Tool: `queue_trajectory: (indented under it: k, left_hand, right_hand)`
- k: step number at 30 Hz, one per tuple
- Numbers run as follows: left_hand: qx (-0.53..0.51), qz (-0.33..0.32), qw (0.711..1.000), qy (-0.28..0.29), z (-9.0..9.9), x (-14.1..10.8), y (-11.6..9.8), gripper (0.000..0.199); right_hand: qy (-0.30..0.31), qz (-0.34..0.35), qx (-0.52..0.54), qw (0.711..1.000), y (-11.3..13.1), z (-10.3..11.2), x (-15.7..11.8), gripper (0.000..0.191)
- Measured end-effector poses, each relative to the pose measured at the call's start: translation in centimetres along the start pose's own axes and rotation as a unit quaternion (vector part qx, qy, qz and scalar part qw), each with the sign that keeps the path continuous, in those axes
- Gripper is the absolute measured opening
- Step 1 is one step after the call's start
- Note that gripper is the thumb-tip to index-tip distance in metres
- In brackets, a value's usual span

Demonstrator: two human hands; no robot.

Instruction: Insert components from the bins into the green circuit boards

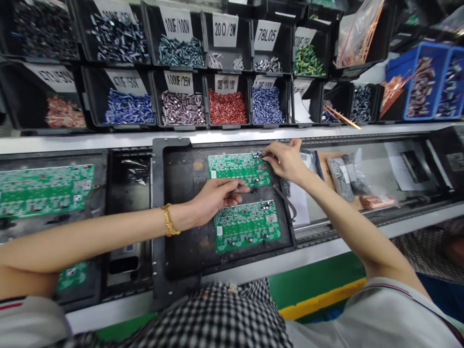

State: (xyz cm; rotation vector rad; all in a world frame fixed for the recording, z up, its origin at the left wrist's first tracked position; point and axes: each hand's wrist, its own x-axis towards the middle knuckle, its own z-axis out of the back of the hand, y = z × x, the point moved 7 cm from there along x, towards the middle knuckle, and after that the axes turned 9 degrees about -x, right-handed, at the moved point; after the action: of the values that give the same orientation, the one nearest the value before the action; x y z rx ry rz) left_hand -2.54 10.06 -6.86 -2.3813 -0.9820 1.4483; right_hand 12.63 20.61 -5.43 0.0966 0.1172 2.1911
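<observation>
Two green circuit boards lie one behind the other in a black tray (181,193). My right hand (286,159) reaches over the right end of the far board (232,166), thumb and index finger pinched at small dark parts near its upper right corner; what they grip is too small to name. My left hand (223,195), with a gold bracelet at the wrist, hovers between the two boards. Its thumb and index finger are pressed together on something small and dark. Below it, the near board (248,227) carries several small parts along its front edge and at its upper right.
Labelled black bins (227,104) of loose components line the back, with blue bins (420,87) at the right. Another tray with a green board (47,188) stands at the left. Bagged parts (344,176) lie right of the tray.
</observation>
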Motion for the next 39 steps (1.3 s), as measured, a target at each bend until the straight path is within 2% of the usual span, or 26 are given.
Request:
queue_trajectory:
  k: [11, 16, 24, 28, 31, 34, 36, 39]
  left_hand:
    - [0.01, 0.035, 0.999, -0.028, 0.0, 0.7, 0.0, 0.02]
    - [-0.031, 0.057, 0.998, -0.026, 0.0, -0.3, 0.2, 0.017]
    - [-0.028, 0.03, 0.999, -0.009, 0.8, -1.6, -0.1, 0.017]
    - [-0.028, 0.029, 0.999, -0.001, 1.3, -1.5, -0.1, 0.018]
    - [-0.034, 0.024, 0.999, 0.004, 1.6, -1.2, -0.3, 0.018]
    - [-0.047, 0.037, 0.998, -0.009, 1.8, -0.8, -0.2, 0.022]
    - [-0.058, 0.049, 0.997, -0.018, 1.6, -0.6, -0.1, 0.024]
    - [-0.063, 0.049, 0.997, -0.025, 1.2, -0.6, -0.1, 0.024]
  right_hand:
    - [0.001, 0.001, -0.04, 0.999, -0.2, -0.3, -0.3, 0.024]
    - [0.03, 0.047, -0.068, 0.996, 0.3, -0.4, -0.1, 0.028]
    - [0.063, 0.102, -0.141, 0.983, 1.2, -0.6, 0.6, 0.033]
    - [0.078, 0.113, -0.178, 0.974, 1.5, -0.7, 0.8, 0.035]
    - [0.081, 0.119, -0.168, 0.975, 1.5, -0.8, 0.9, 0.034]
    - [0.065, 0.088, -0.125, 0.986, 1.0, -0.5, 0.9, 0.03]
    - [0.035, 0.038, -0.107, 0.993, 1.1, 0.4, 0.7, 0.026]
    - [-0.013, -0.028, -0.039, 0.999, 2.9, 2.5, 0.0, 0.02]
